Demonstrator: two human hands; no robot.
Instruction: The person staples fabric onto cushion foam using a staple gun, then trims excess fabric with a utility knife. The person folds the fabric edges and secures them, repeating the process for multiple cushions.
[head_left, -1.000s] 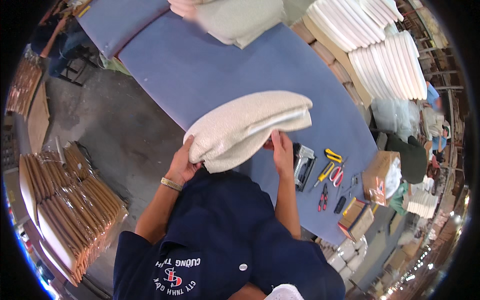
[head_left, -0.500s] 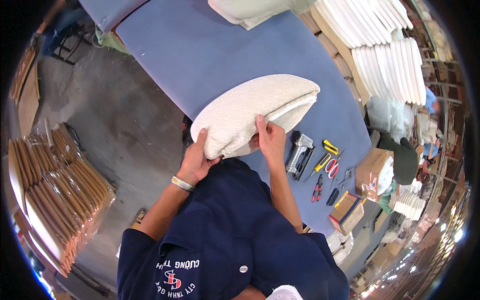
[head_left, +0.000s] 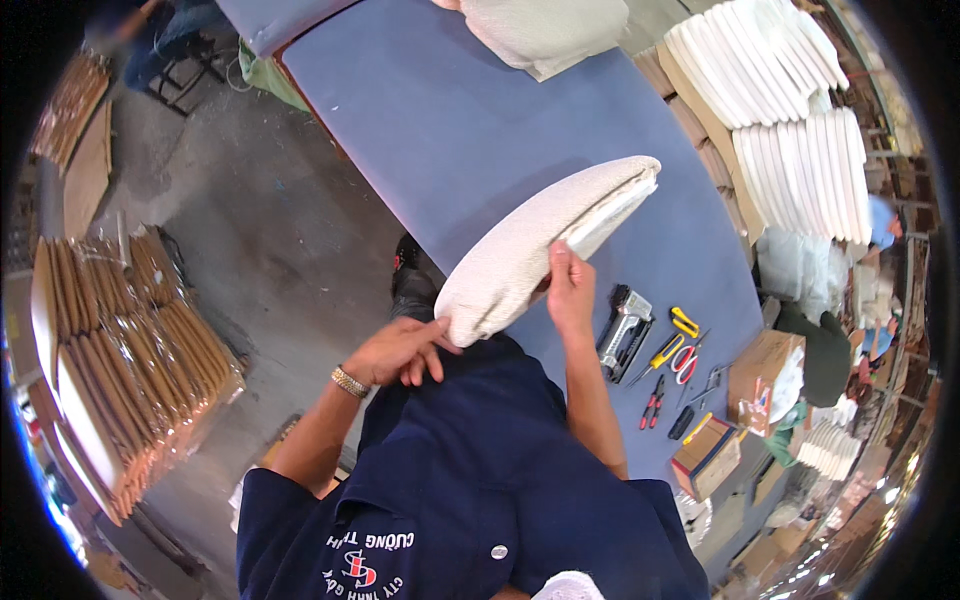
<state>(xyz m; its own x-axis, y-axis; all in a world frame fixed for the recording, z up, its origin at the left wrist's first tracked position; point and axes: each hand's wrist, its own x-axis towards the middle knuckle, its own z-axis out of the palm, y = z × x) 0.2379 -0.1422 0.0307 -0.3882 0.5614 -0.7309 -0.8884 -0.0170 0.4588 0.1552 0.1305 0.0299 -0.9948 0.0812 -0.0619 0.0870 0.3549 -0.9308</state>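
A cream fabric-covered cushion (head_left: 530, 240) stands tilted on its edge, its near end by my lap and its far end over the blue table. White padding or lining shows along the folded slit on its right side. My right hand (head_left: 570, 290) grips that slit edge, thumb on top and the other fingers hidden behind the cloth. At the near left end, my left hand (head_left: 398, 352) touches the cushion's corner with its thumb and fingertips, the fingers loose and apart.
On the blue table (head_left: 400, 110) lie a staple gun (head_left: 626, 332), yellow-handled tools (head_left: 668, 350), red-handled scissors (head_left: 686, 362) and pliers (head_left: 652, 402). A small box (head_left: 706, 455) and a carton (head_left: 765, 375) stand right. White pads (head_left: 800, 175) are stacked far right; wrapped brown panels (head_left: 140, 360) stand left.
The cushion has been tipped more upright, so its broad face shows narrower. My left hand has loosened from its near end. The whole view has shifted slightly.
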